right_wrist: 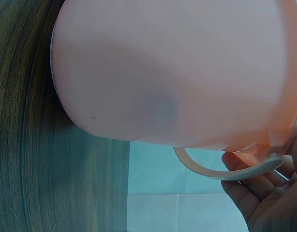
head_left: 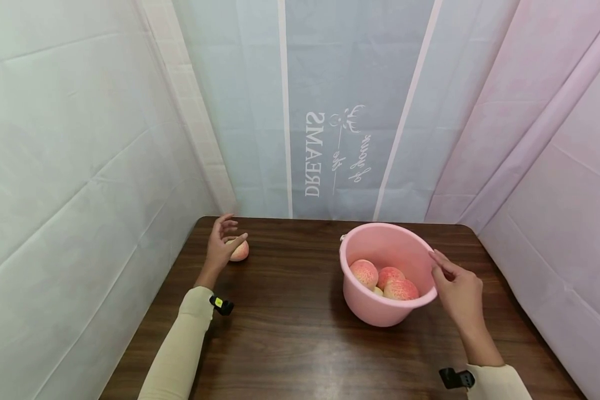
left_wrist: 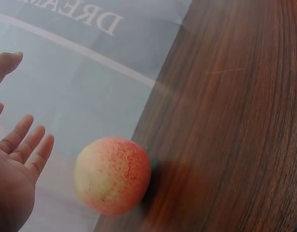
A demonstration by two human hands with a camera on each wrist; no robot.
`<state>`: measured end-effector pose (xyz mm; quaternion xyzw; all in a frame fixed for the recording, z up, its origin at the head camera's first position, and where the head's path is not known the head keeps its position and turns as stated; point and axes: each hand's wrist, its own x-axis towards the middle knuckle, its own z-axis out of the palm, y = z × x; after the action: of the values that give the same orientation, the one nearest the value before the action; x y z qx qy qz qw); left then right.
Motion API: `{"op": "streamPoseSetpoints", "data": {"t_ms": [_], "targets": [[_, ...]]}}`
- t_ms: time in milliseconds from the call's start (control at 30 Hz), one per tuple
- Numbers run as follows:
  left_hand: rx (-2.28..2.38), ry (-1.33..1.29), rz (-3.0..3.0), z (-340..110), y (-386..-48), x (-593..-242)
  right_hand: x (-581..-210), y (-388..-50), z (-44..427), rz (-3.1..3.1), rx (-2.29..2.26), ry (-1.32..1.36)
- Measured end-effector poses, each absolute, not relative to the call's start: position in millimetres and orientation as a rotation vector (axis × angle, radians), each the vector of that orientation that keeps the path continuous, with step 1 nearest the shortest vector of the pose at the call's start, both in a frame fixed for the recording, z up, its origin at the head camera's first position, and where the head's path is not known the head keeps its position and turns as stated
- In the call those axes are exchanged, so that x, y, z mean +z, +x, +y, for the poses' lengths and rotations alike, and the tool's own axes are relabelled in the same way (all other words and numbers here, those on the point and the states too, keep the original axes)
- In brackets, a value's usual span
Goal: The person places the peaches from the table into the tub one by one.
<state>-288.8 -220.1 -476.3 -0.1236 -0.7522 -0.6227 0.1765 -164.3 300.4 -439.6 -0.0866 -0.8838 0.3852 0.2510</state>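
Note:
At the table's far left lies a red-and-yellow peach (head_left: 240, 253), with my left hand (head_left: 221, 244) just beside it. In the left wrist view a gap shows between the peach (left_wrist: 113, 176) and the loosely extended fingers (left_wrist: 35, 150). On the right stands a pink bucket (head_left: 375, 314), upright, with several peaches (head_left: 364, 273) inside. My right hand (head_left: 460, 291) pinches the bucket's right rim between thumb and fingers. The right wrist view shows the bucket's handle (right_wrist: 211, 172) hanging by those fingers.
Everything stands on a dark wood-grain table (head_left: 280, 333). Its far edge meets a grey-blue curtain (head_left: 260, 139) with mirrored lettering. Pale cloth walls (head_left: 80, 166) rise on both sides. Each wrist wears a small black camera (head_left: 222, 305).

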Motion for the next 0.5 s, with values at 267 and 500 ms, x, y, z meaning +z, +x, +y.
{"op": "streamPoseSetpoints", "data": {"t_ms": [267,500], "targets": [[-1.805,-0.319,-2.083,-225.9,-289.3,-484.2,-439.6,-164.4,299.8,-2.395,1.04,-0.237],[-1.775,-0.304,-2.099,-229.5,-287.1,-489.5,-441.1,-164.7,300.3,-2.392,1.023,-0.239]]}}
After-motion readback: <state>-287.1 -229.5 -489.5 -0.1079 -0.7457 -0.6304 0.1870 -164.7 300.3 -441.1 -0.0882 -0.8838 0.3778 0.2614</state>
